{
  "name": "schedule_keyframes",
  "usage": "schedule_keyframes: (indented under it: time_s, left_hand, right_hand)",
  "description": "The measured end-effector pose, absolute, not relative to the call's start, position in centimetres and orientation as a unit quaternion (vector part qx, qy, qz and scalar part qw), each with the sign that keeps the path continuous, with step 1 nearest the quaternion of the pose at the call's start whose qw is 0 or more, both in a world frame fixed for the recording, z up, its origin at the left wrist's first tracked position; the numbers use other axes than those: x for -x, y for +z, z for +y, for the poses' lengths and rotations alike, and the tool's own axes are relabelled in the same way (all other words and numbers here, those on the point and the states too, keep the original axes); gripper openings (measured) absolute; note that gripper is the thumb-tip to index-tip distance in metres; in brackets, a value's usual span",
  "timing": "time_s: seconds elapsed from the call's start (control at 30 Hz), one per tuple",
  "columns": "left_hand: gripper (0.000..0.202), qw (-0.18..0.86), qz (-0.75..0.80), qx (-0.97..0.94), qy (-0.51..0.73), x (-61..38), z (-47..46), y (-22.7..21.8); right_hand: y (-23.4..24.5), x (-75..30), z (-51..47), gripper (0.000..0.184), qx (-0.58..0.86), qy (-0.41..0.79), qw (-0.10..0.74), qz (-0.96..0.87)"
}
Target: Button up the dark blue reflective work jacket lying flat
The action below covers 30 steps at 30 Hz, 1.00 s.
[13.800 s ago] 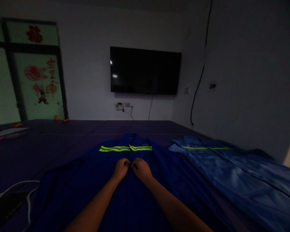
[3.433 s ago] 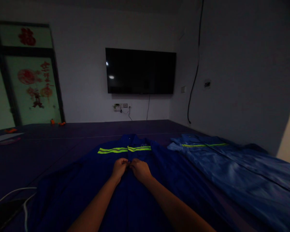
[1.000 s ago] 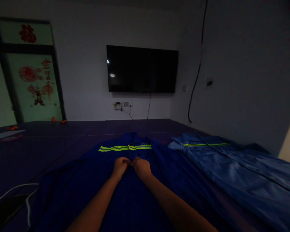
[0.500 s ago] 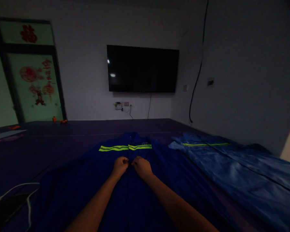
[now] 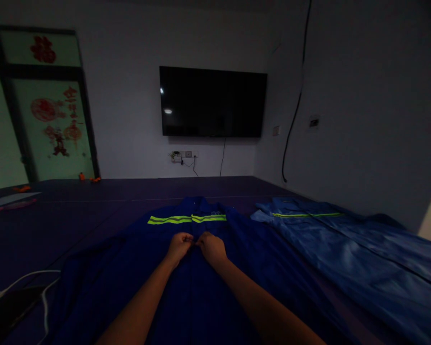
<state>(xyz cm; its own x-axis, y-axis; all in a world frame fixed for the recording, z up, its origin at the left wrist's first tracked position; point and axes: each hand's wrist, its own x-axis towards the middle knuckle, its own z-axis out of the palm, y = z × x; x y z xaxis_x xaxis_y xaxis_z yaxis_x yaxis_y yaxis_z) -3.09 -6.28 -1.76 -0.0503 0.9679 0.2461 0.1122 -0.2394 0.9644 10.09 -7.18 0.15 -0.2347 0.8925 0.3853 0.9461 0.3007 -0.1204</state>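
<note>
A dark blue work jacket [image 5: 136,268] lies spread out front side up, its collar away from me. Yellow-green reflective strips [image 5: 170,220] cross its chest. Just below the strips, my left hand [image 5: 179,247] pinches the cloth at the front edge from the left. My right hand [image 5: 210,247] pinches the same front placket from the right, its fingertips almost against those of the left. Whatever small fastening may lie between the fingertips is hidden and too dark to make out.
A lighter blue garment [image 5: 345,249] with a yellow strip lies to the right. At the lower left are a dark device [image 5: 12,306] and a white cable [image 5: 45,302]. Small orange objects [image 5: 95,180] lie far left. A television [image 5: 213,103] hangs on the wall.
My two hands' fingertips have come slightly closer together at the jacket's front. The jacket has stayed in place.
</note>
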Motion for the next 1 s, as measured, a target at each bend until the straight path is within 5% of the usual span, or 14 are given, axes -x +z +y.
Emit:
schedule_keyframes:
  time_s: [1.0]
  left_hand:
    - [0.01, 0.414, 0.476, -0.519, 0.578, 2.95, -5.67, -1.99]
  right_hand:
    - [0.6, -10.02, -7.56, 0.029, 0.537, -0.096, 0.139, -0.826]
